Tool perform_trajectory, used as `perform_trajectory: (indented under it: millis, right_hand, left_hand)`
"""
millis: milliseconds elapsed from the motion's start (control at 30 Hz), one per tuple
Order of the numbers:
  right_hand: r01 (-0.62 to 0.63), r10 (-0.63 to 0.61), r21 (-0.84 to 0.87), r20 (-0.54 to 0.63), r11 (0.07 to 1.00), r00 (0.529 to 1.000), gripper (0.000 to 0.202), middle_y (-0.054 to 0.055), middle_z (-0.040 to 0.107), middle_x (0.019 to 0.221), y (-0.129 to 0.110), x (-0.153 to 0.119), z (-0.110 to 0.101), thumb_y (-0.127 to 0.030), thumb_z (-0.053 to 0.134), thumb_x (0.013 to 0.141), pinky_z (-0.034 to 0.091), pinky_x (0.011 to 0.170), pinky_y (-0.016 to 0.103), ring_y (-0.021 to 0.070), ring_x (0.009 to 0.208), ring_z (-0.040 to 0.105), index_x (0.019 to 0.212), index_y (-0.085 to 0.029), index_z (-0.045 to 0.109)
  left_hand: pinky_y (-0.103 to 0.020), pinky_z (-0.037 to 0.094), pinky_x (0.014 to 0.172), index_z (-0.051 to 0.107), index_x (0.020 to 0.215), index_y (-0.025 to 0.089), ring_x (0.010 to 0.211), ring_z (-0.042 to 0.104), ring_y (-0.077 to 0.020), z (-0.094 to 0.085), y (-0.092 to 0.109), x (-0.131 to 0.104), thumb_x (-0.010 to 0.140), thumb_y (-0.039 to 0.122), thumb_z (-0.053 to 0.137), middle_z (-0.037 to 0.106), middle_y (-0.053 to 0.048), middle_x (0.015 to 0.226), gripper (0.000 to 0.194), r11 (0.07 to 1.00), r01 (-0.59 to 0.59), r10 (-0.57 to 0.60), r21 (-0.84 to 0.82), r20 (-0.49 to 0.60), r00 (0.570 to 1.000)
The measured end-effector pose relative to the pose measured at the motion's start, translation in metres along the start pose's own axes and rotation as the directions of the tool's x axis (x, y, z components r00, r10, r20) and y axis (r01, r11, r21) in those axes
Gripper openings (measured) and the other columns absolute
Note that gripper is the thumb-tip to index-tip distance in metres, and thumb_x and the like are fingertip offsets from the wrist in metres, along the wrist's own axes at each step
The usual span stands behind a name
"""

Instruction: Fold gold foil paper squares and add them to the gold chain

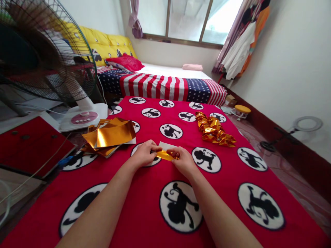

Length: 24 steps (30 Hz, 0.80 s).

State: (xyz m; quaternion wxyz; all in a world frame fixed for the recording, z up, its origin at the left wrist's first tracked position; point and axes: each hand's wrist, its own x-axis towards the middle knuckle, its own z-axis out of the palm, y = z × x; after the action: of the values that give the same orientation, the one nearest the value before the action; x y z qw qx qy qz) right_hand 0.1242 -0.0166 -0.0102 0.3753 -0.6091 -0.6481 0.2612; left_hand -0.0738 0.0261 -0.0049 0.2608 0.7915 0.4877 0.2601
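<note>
A sheet of gold foil paper lies at the middle of the red cloth, its near edge folded up with the gold side showing and its pale side visible beyond. My left hand pinches the left end of the fold. At the right end, my right hand grips the same sheet with bent fingers. A loose stack of flat gold sheets rests to the left of my hands. Several folded gold foil pieces are heaped to the right, farther back.
The red cloth with monkey circles covers the work surface. A fan stands at the left, close to the stack. Behind is a bed; a yellow stool and a ring light are at the right.
</note>
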Motion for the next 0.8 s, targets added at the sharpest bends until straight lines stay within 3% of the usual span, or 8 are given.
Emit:
perform_trajectory:
  millis: [100,200,467,600,700,800]
  right_hand:
    - [0.02,-0.021,0.04,0.027,0.999,0.999,0.039,-0.002,0.067,0.074,0.005,0.0,-0.003,-0.003,0.06,0.06,0.043,0.061,0.025,0.0159,0.067,0.056,0.088,-0.025,0.076]
    - [0.052,-0.049,-0.041,0.055,0.998,0.997,0.045,-0.001,0.068,0.079,0.004,-0.003,-0.007,-0.001,0.054,0.061,0.043,0.063,0.025,0.0156,0.071,0.057,0.093,-0.025,0.075]
    - [0.095,-0.083,-0.281,0.054,0.955,0.995,0.041,0.003,0.06,0.079,0.001,-0.018,-0.019,-0.007,0.051,0.077,0.042,0.069,0.028,0.0181,0.078,0.056,0.1,-0.028,0.077]
    - [0.087,-0.107,-0.435,-0.021,0.896,0.994,0.033,0.005,0.06,0.081,-0.009,-0.029,-0.024,-0.011,0.054,0.079,0.042,0.073,0.034,0.0218,0.083,0.055,0.095,-0.027,0.078]
    - [0.13,-0.211,-0.527,-0.096,0.84,0.973,0.021,0.01,0.063,0.101,-0.028,-0.034,-0.019,-0.018,0.056,0.082,0.041,0.089,0.044,0.0282,0.099,0.054,0.089,-0.021,0.076]
    - [0.281,-0.315,-0.43,-0.009,0.858,0.949,0.041,0.015,0.056,0.133,-0.048,-0.035,0.001,-0.024,0.052,0.089,0.034,0.107,0.046,0.0294,0.122,0.048,0.127,-0.013,0.061]
  left_hand:
    - [-0.025,0.049,0.079,0.079,0.094,0.029,0.085,0.063,-0.018,0.003,0.002,0.0,0.075,0.028,0.065,0.067,-0.002,0.09,0.024,0.999,0.026,-0.025,0.035,-0.026,0.999]
    - [-0.026,0.047,0.073,0.079,0.093,0.031,0.083,0.063,-0.0181,0.007,0.002,0.0,0.077,0.038,0.067,0.067,-0.002,0.09,0.022,0.996,0.046,-0.041,0.08,-0.067,0.997]
    - [-0.027,0.045,0.073,0.079,0.096,0.032,0.083,0.063,-0.018,0.01,0.0,-0.001,0.079,0.03,0.067,0.067,-0.002,0.091,0.021,0.995,0.049,-0.041,0.092,-0.089,0.995]
    - [-0.026,0.046,0.073,0.079,0.097,0.03,0.083,0.063,-0.0176,0.008,0.003,-0.003,0.079,0.031,0.067,0.067,-0.002,0.092,0.021,0.994,0.051,-0.043,0.095,-0.087,0.995]
    - [-0.026,0.047,0.073,0.079,0.096,0.029,0.083,0.063,-0.0172,0.009,0.004,-0.002,0.078,0.031,0.068,0.067,-0.003,0.092,0.021,0.994,0.054,-0.045,0.091,-0.09,0.995]
    - [-0.026,0.047,0.073,0.079,0.093,0.027,0.082,0.062,-0.0173,0.008,0.004,-0.002,0.079,0.03,0.066,0.066,-0.003,0.091,0.02,0.995,0.043,-0.035,0.093,-0.084,0.996]
